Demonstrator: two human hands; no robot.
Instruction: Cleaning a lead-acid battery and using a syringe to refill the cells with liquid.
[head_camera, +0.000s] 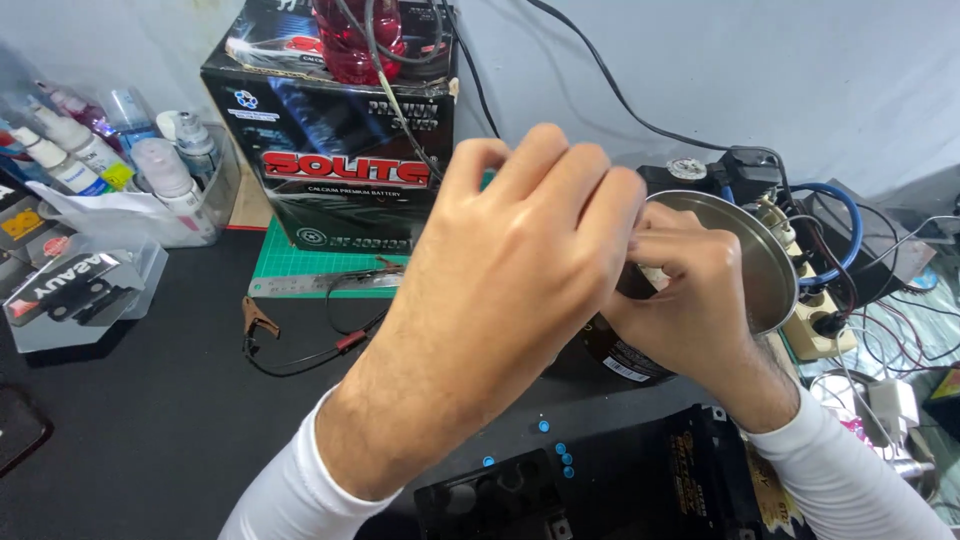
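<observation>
1. Far left: clear plastic tub (205, 215) of squeeze bottles, untouched on the black matte worktop (150, 400).
2. Centre far: glossy black carton (340, 150); steel ruler (320, 283) in front of it.
3. Left hand (510, 260): fingers curled in; what they grip is hidden.
4. Right hand (685, 300): fingers pinch a small pale piece (655, 272) over the black cylinder (625, 355). Work looks mid-step.
5. Right: shiny round steel bowl (765, 265).

Left hand (520, 240) and right hand (680, 290) meet over a black container (620, 355) beside a steel bowl (770, 260).
</observation>
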